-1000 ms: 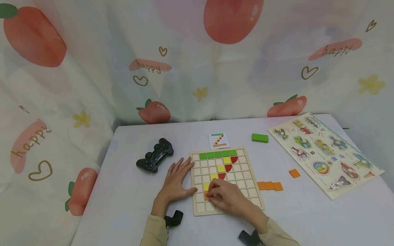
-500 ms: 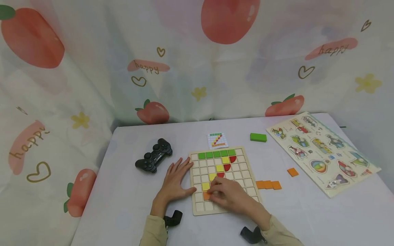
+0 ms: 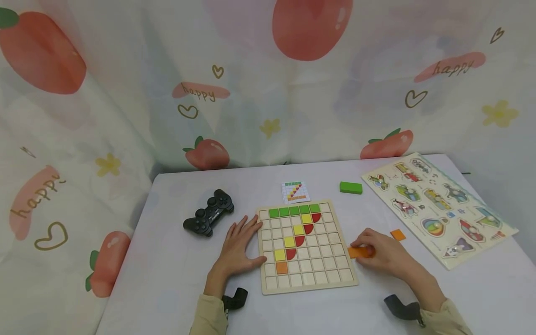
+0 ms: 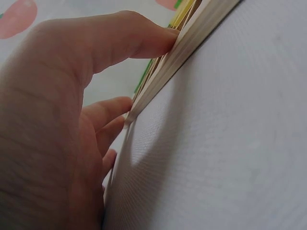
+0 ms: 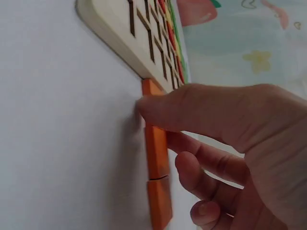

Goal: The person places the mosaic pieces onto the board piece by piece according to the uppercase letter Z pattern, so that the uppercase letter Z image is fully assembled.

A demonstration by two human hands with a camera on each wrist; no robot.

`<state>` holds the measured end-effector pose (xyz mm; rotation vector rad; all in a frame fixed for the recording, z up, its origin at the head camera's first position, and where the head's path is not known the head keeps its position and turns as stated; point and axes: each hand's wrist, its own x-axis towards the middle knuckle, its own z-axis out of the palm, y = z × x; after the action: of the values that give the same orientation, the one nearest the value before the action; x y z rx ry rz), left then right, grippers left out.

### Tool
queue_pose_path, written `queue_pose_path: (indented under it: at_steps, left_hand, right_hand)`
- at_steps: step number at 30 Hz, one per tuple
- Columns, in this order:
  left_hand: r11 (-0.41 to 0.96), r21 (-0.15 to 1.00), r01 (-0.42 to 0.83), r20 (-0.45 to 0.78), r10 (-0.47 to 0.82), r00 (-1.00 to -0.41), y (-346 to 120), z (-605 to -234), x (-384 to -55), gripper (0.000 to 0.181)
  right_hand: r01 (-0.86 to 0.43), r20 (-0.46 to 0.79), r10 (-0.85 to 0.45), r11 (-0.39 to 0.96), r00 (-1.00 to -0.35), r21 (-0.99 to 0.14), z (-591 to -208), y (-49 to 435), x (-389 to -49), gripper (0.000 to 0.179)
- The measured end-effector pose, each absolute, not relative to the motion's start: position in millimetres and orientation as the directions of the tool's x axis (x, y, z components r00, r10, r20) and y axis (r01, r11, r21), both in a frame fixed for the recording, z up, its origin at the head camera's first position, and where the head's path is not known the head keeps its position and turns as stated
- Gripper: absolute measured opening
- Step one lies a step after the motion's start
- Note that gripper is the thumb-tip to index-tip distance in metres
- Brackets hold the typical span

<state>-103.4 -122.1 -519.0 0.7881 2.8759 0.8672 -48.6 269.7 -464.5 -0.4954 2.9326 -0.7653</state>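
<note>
A wooden grid board (image 3: 310, 253) lies on the table. Green squares (image 3: 294, 211) fill part of its top row, and yellow squares and red rounded pieces (image 3: 299, 240) run diagonally below. One orange square tile (image 3: 282, 268) sits in a cell near the lower left. My left hand (image 3: 238, 251) has its fingers spread, thumb and fingertips touching the board's left edge. Beside the right edge, my right hand (image 3: 385, 251) pinches an orange tile (image 3: 357, 252) between thumb and index finger. In the right wrist view, more orange tiles (image 5: 157, 153) line up below the thumb.
A small pattern card (image 3: 295, 191) lies behind the board, with a green block (image 3: 351, 187) to its right. A black game controller (image 3: 209, 213) is at left. A picture puzzle board (image 3: 439, 209) lies at right, near a loose orange tile (image 3: 398, 235).
My right hand has left the orange tile in the lower-left cell and moved right to the orange tiles beside the board. My left hand stays at the board's edge.
</note>
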Motion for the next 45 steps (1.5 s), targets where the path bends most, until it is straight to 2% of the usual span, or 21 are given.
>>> queue_pose_path:
  at_steps: [3, 8, 11, 16, 23, 27, 36, 41, 45]
  left_hand:
    - [0.712, 0.529, 0.461, 0.111, 0.481, -0.87, -123, -519, -103, 0.091]
    - [0.714, 0.527, 0.461, 0.111, 0.48, -0.87, -123, -521, -103, 0.089]
    - [0.719, 0.522, 0.46, 0.106, 0.48, -0.871, -123, -522, -103, 0.089]
    - [0.717, 0.524, 0.459, 0.112, 0.477, -0.872, -122, -522, -104, 0.09]
    - [0.719, 0.524, 0.457, 0.113, 0.474, -0.873, -123, -523, -104, 0.09]
    - [0.717, 0.526, 0.457, 0.108, 0.477, -0.872, -122, -522, -104, 0.091]
    - [0.733, 0.503, 0.458, 0.096, 0.479, -0.872, -120, -520, -105, 0.091]
    - [0.732, 0.507, 0.456, 0.095, 0.478, -0.873, -120, -521, -105, 0.092]
    - [0.733, 0.507, 0.454, 0.098, 0.474, -0.875, -121, -522, -105, 0.092]
  right_hand:
    - [-0.286, -0.005, -0.331, 0.824, -0.944, -0.488, -468, 274, -49, 0.021]
    - [-0.236, 0.006, -0.264, 0.854, -0.965, -0.463, -467, 276, -51, 0.022]
    - [-0.251, 0.054, -0.257, 0.836, -0.965, -0.489, -464, 272, -53, 0.023]
    - [-0.367, 0.15, -0.343, 0.755, -0.927, -0.543, -462, 240, -56, 0.025]
    - [-0.491, 0.161, -0.5, 0.65, -0.851, -0.58, -473, 177, -53, 0.017]
    - [-0.54, 0.172, -0.55, 0.626, -0.817, -0.563, -479, 157, -51, 0.014]
    - [-0.583, 0.196, -0.569, 0.653, -0.799, -0.483, -483, 148, -49, 0.012]
    - [-0.593, 0.182, -0.592, 0.635, -0.785, -0.495, -485, 148, -49, 0.007]
    - [-0.57, 0.183, -0.567, 0.644, -0.803, -0.51, -486, 154, -50, 0.008]
